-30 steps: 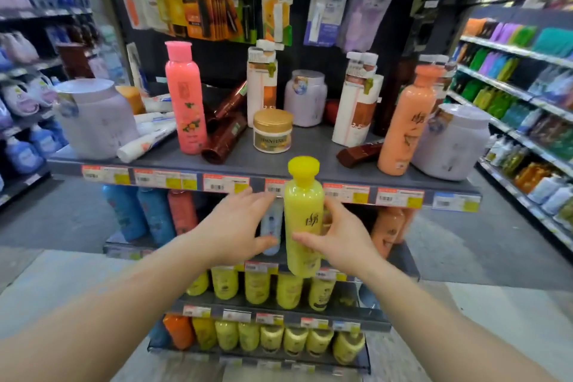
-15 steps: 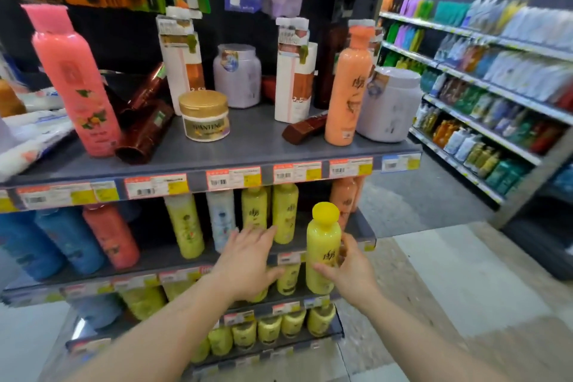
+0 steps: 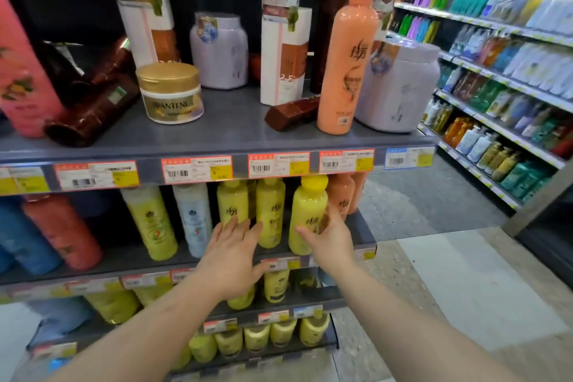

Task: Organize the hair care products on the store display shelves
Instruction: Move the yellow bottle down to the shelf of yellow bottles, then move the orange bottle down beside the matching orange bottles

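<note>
My right hand (image 3: 330, 239) grips a yellow bottle (image 3: 307, 211) with a yellow cap, standing upright at the front of the second shelf (image 3: 362, 226). Two matching yellow bottles (image 3: 269, 211) stand just left of it. My left hand (image 3: 231, 257) is open with fingers spread, in front of those bottles, fingertips near the leftmost one (image 3: 232, 201). On the top shelf (image 3: 223, 136) stand a tall orange bottle (image 3: 348, 56), a gold-lidded Pantene jar (image 3: 170, 93), white cartons (image 3: 283, 40), lilac tubs (image 3: 400, 87) and toppled brown bottles (image 3: 93, 102).
Blue and orange-red bottles (image 3: 62, 232) stand at the left of the second shelf. Lower shelves hold several small yellow bottles (image 3: 279, 335). An aisle floor (image 3: 449, 273) lies to the right, with a long stocked shelving unit (image 3: 502, 87) beyond it.
The yellow bottle in my right hand went down from the top shelf's edge and into the second shelf beside the matching bottles. My left hand followed. The view came closer and lower.
</note>
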`<state>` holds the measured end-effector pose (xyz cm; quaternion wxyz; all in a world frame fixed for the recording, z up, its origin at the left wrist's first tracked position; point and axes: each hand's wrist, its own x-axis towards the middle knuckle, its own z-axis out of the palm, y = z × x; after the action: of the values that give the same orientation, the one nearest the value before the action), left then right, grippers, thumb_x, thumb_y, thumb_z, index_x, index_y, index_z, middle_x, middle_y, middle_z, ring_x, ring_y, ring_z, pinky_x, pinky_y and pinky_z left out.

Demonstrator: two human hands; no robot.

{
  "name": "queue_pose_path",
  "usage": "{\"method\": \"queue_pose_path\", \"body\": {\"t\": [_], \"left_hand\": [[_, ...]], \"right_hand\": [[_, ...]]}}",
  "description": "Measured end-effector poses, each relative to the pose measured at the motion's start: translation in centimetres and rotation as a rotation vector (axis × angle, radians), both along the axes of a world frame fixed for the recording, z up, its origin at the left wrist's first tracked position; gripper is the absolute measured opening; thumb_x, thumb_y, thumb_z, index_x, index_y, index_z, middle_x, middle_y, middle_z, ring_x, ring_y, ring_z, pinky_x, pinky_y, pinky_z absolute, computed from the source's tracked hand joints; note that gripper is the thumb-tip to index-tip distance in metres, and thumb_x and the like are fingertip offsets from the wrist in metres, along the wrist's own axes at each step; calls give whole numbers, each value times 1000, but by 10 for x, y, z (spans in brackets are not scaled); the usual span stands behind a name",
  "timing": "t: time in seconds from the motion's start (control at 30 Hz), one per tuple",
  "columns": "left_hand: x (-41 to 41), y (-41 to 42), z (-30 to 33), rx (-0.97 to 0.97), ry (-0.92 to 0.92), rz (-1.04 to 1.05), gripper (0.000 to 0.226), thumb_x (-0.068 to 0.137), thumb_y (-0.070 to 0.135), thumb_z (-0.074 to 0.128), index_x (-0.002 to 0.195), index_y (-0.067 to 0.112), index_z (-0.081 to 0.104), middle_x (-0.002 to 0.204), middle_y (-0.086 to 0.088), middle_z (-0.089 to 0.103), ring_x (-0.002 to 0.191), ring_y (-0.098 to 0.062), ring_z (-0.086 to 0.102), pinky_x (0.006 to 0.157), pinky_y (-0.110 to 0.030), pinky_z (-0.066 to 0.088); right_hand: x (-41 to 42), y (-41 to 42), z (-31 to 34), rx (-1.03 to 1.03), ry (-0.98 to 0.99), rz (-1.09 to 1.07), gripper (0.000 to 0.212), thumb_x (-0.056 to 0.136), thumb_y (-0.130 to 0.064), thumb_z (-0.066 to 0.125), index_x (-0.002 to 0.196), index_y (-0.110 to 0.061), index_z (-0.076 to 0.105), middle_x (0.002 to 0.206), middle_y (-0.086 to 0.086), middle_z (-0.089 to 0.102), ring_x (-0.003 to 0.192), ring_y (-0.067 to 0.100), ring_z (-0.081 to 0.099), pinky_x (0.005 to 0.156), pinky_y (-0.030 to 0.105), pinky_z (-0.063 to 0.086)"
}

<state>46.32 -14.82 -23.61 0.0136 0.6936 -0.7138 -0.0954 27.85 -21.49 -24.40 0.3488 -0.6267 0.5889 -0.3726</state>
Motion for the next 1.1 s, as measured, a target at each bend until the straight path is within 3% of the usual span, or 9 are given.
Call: {"method": "queue_pose_path", "body": {"t": [0.27, 0.53, 0.73, 0.87, 0.97, 1.1], "left_hand": [[-3, -18, -6, -13, 11, 23, 83, 91, 59, 45, 153, 25, 1, 162, -3, 5, 149, -23, -2, 121, -42, 0], [-8, -23, -9, -10, 33, 23, 83, 92, 58, 45, 154, 25, 0, 162, -1, 4, 149, -22, -2, 120, -39, 0], [-10, -23, -9, 3, 36, 33, 83, 92, 58, 46, 154, 25, 0, 162, -1, 5, 149, -22, -2, 120, -39, 1], [-13, -21, -2, 8, 35, 40, 84, 91, 57, 47, 153, 24, 1, 162, -3, 7, 149, -24, 0, 121, -40, 2], [-15, -15, 11, 20, 43, 46, 84, 91, 56, 48, 153, 24, 1, 162, -3, 7, 149, -24, 0, 121, -41, 3], [-21, -2, 36, -3, 64, 57, 81, 92, 56, 47, 153, 24, 7, 161, -3, 11, 149, -24, 2, 121, -42, 4]], "right_hand": [[12, -38, -15, 72, 35, -17, 52, 81, -29, 75, 123, -18, 48, 105, -4, 63, 98, 16, 57, 84, 28, 43], [18, -49, -29, 82, 18, -29, 60, 80, -30, 76, 131, -20, 46, 114, -1, 66, 107, 19, 61, 94, 37, 48], [17, -51, -28, 95, 15, -7, 65, 80, -26, 76, 135, -20, 42, 119, 0, 63, 110, 19, 58, 92, 31, 45], [11, -49, -21, 140, 18, 25, 71, 76, -20, 78, 136, -23, 40, 118, -1, 62, 110, 19, 58, 93, 36, 48], [0, -37, -12, 158, 60, 36, 69, 78, -25, 78, 135, -19, 41, 122, -2, 61, 113, 21, 58, 90, 32, 47], [-15, -11, 10, 130, 100, 66, 75, 80, -33, 75, 143, -23, 37, 135, -4, 55, 123, 20, 53, 97, 34, 46]]}}
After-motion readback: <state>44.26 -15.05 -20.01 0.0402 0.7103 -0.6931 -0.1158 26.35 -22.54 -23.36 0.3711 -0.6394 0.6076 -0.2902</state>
